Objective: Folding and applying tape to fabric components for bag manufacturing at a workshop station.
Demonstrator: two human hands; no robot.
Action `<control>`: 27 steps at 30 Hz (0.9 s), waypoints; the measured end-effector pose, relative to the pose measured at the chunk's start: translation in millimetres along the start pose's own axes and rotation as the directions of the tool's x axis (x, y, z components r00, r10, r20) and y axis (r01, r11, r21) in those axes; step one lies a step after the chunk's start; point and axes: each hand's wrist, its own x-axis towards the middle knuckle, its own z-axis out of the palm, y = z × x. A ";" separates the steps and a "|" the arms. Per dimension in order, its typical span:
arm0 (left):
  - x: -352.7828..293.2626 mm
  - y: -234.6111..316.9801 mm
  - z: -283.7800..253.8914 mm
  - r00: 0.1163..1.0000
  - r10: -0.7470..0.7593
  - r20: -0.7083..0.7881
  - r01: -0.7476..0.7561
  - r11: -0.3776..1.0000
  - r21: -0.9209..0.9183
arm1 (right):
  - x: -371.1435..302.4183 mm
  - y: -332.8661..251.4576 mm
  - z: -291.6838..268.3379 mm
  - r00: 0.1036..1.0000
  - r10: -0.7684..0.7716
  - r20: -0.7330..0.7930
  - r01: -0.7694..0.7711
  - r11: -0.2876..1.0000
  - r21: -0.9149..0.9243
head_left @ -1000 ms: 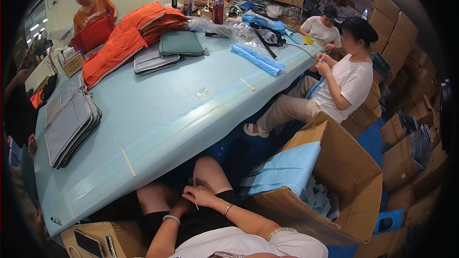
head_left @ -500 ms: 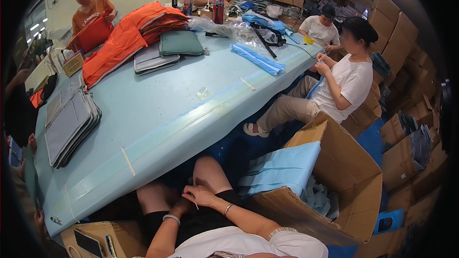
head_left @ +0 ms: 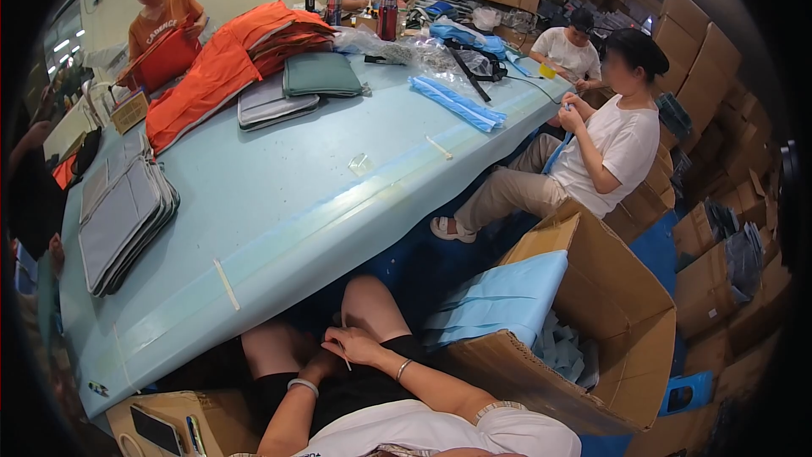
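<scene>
My hands rest together over my lap, in front of the table's near edge. My right hand point(head_left: 357, 345) is closed, its fingers bent in a pinch. A thin white stick point(head_left: 348, 365) shows at those fingers; it is too small to tell its kind. Against it, lower and to the left, lies my left hand point(head_left: 320, 366); its fingers are mostly hidden behind the right hand, so I cannot tell what they do. A bracelet sits on each wrist.
The pale blue table point(head_left: 279, 203) bears grey folders point(head_left: 127, 224), orange fabric point(head_left: 228, 68) and a blue strip bundle point(head_left: 457, 103). To my right stands an open carton point(head_left: 626, 322) with blue sheets point(head_left: 507, 288). A phone point(head_left: 158, 430) lies on a box at left. Several people sit or stand around.
At the left table edge, another person's hands and a green panel have drawn away from the corner. My own hands have hardly moved.
</scene>
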 end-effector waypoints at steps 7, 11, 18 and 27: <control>0.9 -2.9 0.2 1.000 0.030 0.005 -0.030 0.999 0.039 | 0.8 -2.1 0.5 1.000 0.002 0.002 -0.002 1.000 -0.003; 1.0 2.6 -4.0 1.000 0.011 0.015 -0.011 1.000 0.007 | -0.8 2.2 1.4 1.000 0.007 0.001 -0.007 1.000 -0.009; 2.9 -2.3 0.6 1.000 0.028 0.009 -0.029 0.997 0.070 | -0.8 2.9 2.5 1.000 0.013 0.009 -0.013 1.000 -0.015; 6.9 -12.7 9.7 0.999 0.027 0.030 -0.028 0.999 0.043 | -1.2 1.2 1.5 1.000 0.012 0.007 -0.012 1.000 -0.014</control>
